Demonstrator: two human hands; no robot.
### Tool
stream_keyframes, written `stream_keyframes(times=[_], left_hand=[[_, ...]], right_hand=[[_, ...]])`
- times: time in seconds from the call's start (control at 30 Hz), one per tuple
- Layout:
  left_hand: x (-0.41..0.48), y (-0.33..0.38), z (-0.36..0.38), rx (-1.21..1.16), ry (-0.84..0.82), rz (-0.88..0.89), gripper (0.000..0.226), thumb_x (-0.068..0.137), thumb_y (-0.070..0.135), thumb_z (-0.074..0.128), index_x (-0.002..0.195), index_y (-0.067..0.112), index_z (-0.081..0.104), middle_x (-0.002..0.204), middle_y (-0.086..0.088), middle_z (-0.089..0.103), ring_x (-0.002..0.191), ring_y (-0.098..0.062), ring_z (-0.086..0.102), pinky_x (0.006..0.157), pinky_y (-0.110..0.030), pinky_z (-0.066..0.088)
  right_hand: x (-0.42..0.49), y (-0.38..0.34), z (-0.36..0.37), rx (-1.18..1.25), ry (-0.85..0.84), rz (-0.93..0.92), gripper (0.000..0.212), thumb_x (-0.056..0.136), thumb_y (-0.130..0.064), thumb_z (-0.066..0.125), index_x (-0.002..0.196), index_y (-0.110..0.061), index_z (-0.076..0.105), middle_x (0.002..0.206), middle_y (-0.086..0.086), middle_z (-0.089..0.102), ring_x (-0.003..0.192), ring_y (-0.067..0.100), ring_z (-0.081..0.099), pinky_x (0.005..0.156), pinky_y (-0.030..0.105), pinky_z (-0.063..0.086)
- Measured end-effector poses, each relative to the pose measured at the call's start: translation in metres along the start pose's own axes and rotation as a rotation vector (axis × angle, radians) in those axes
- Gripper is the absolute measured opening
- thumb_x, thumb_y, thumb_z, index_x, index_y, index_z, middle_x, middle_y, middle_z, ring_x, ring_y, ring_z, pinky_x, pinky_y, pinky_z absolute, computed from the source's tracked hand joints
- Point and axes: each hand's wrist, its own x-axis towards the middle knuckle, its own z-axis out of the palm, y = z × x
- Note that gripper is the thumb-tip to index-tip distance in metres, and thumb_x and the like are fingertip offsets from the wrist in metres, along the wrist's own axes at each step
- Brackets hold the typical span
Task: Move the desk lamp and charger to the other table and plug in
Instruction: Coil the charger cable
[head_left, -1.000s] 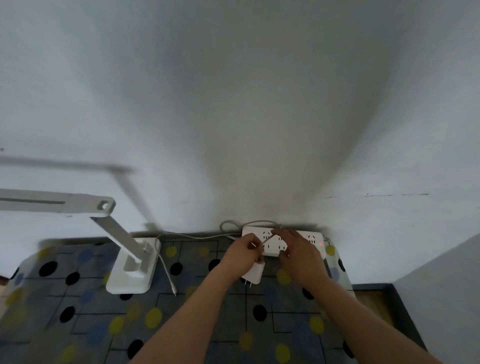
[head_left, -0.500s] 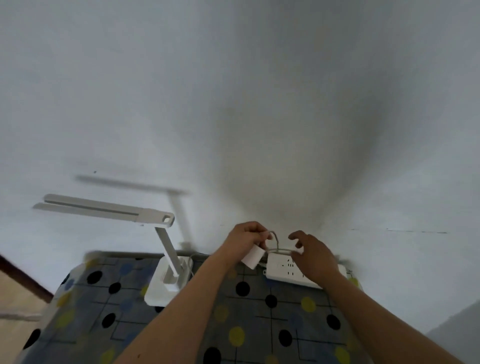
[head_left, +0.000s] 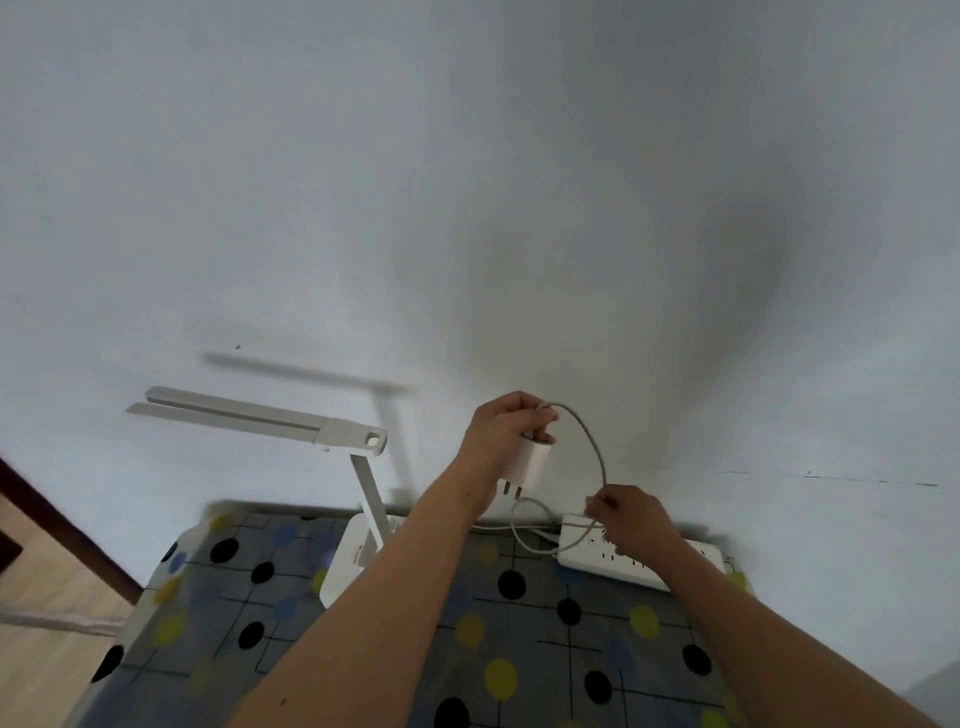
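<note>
Table (head_left: 519, 649), spotted cloth: left edge drops to wood floor (head_left: 47, 582); near edge is out of frame; far edge meets the wall (head_left: 467, 208). The cloth's middle lies open between the two forearms. Count: 1 lamp, 1 charger, 1 cable, 1 strip, 2 hands. Lamp (head_left: 370, 486) stands far-left on the table, base near the far edge, head reaching left over the floor side. Strip (head_left: 670, 569) lies far-right along the wall. Right hand (head_left: 631, 519) is just above the strip's left end, thumb and fingertips pinching the cable (head_left: 592, 447), other fingers curled. The cable arcs up from there to the left hand (head_left: 501, 434), raised in front of the wall, fingers wrapped round the charger (head_left: 532, 465) and the cable's end. The charger is in the air, prongs down, unplugged, between lamp and strip. A white cord loop lies beside the strip; whose, cannot tell.
</note>
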Motion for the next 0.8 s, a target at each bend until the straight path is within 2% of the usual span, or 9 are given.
stream_keyframes(times=[0.1,0.2,0.3,0.37,0.5,0.57,0.67,0.8], left_hand=[[0.003,-0.007,-0.009,0.04,0.082,-0.025,0.009,0.084,0.018,0.067,0.075,0.019,0.069,0.06,0.004,0.061,0.067,-0.014,0.065,0.069,-0.03,0.046],[0.004,-0.021,-0.013,0.04,0.124,-0.093,0.014,0.09,0.02,0.061,0.08,0.018,0.069,0.068,0.001,0.06,0.068,-0.015,0.06,0.061,-0.026,0.045],[0.004,-0.031,-0.012,0.061,0.129,-0.102,0.018,0.093,0.022,0.057,0.081,0.019,0.07,0.075,0.0,0.062,0.067,-0.012,0.057,0.054,-0.022,0.045],[0.005,-0.035,-0.01,0.091,0.116,-0.078,0.02,0.094,0.024,0.055,0.083,0.019,0.071,0.079,0.0,0.065,0.07,-0.011,0.057,0.054,-0.017,0.045],[0.008,-0.037,-0.007,0.157,0.053,-0.053,0.019,0.095,0.028,0.055,0.091,0.019,0.071,0.087,0.002,0.07,0.08,-0.009,0.062,0.06,-0.013,0.047],[0.008,-0.037,-0.007,0.201,0.005,-0.047,0.015,0.09,0.032,0.061,0.094,0.021,0.07,0.089,0.008,0.071,0.078,-0.004,0.063,0.056,-0.007,0.045],[0.009,-0.037,-0.008,0.244,-0.05,-0.05,0.014,0.079,0.038,0.073,0.091,0.03,0.071,0.088,0.014,0.071,0.082,0.0,0.064,0.064,-0.014,0.045],[0.013,-0.034,-0.004,0.312,-0.096,-0.021,0.021,0.074,0.034,0.077,0.093,0.03,0.07,0.095,0.012,0.072,0.089,-0.001,0.064,0.069,-0.016,0.044]], right_hand=[[0.001,0.0,-0.016,0.164,0.136,0.024,0.029,0.096,-0.029,0.051,0.08,-0.012,0.069,0.081,0.007,0.071,0.076,0.025,0.068,0.079,0.043,0.057],[-0.001,-0.017,-0.037,0.36,0.239,0.006,0.028,0.095,-0.026,0.055,0.081,-0.009,0.072,0.071,0.006,0.071,0.062,0.018,0.066,0.069,0.034,0.06],[-0.008,-0.04,-0.05,0.453,0.205,-0.066,0.026,0.094,-0.027,0.056,0.084,-0.01,0.071,0.069,0.008,0.073,0.055,0.016,0.067,0.058,0.026,0.058],[-0.014,-0.054,-0.053,0.508,0.153,-0.114,0.027,0.094,-0.03,0.055,0.087,-0.009,0.071,0.067,0.01,0.073,0.052,0.018,0.066,0.052,0.026,0.055],[-0.023,-0.075,-0.059,0.573,0.132,-0.203,0.039,0.096,-0.044,0.047,0.09,-0.013,0.07,0.063,0.012,0.071,0.047,0.02,0.063,0.046,0.024,0.049],[-0.027,-0.083,-0.064,0.58,0.133,-0.243,0.045,0.097,-0.048,0.042,0.091,-0.014,0.07,0.059,0.012,0.069,0.044,0.018,0.059,0.043,0.023,0.046],[-0.029,-0.098,-0.076,0.591,0.148,-0.289,0.045,0.096,-0.048,0.043,0.089,-0.015,0.071,0.054,0.008,0.067,0.041,0.015,0.055,0.041,0.022,0.044],[-0.03,-0.115,-0.088,0.677,0.169,-0.315,0.045,0.097,-0.047,0.042,0.087,-0.014,0.072,0.054,0.007,0.066,0.041,0.015,0.053,0.041,0.021,0.043]])
